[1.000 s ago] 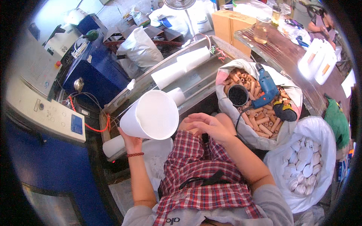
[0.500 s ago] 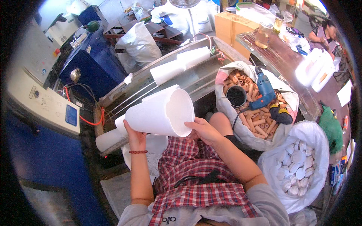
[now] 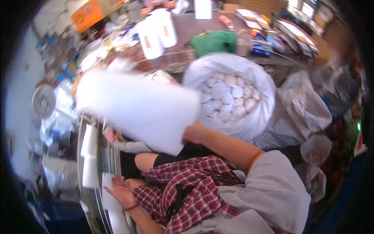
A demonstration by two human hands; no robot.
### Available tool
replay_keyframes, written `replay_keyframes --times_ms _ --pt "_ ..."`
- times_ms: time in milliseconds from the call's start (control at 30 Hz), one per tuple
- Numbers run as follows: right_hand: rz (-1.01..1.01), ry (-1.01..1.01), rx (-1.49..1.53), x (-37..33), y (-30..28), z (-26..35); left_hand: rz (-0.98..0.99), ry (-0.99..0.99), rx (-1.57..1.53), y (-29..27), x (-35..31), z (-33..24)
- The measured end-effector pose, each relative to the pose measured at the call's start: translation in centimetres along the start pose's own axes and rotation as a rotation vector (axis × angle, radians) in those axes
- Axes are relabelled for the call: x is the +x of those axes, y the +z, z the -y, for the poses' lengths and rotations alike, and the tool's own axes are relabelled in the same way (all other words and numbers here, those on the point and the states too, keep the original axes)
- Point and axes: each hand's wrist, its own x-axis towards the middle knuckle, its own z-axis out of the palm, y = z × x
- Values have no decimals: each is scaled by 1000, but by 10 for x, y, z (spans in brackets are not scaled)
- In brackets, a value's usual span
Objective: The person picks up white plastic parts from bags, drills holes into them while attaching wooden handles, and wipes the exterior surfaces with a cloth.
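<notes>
A large white hollow tube (image 3: 136,105), blurred by motion, stretches across the left middle of the view. My right hand (image 3: 194,133) grips it at its lower right end, and some of the fingers are hidden behind it. Below and to the left, my left hand (image 3: 122,192) is open with its fingers spread and nothing in it. It is beside a white cylinder (image 3: 113,208) that lies along the trough, and I cannot tell whether they touch. Just beyond my right hand stands a white sack (image 3: 194,80) holding many round white pieces (image 3: 224,93).
A long trough (image 3: 82,154) with more white cylinders (image 3: 90,171) runs along the left. Across the far side is a dark table (image 3: 183,29) bearing white jugs (image 3: 150,41) and a green cloth (image 3: 216,42). Another person's hands (image 3: 157,4) show behind it. A pale sack (image 3: 298,107) sits at right.
My view and body have turned right. My left hand has let go of the white tube and moved down beside the trough. My right hand has swung the tube toward the sack of round pieces.
</notes>
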Motion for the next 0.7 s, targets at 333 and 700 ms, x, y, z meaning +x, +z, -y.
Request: replay_keyframes --times_ms 333,700 --pt "-1095 -1097 -199 -197 -219 178 37 -323 216 9 27 81" --pt "-1460 -1046 56 -297 -389 254 -64 -299 350 -36 14 65"
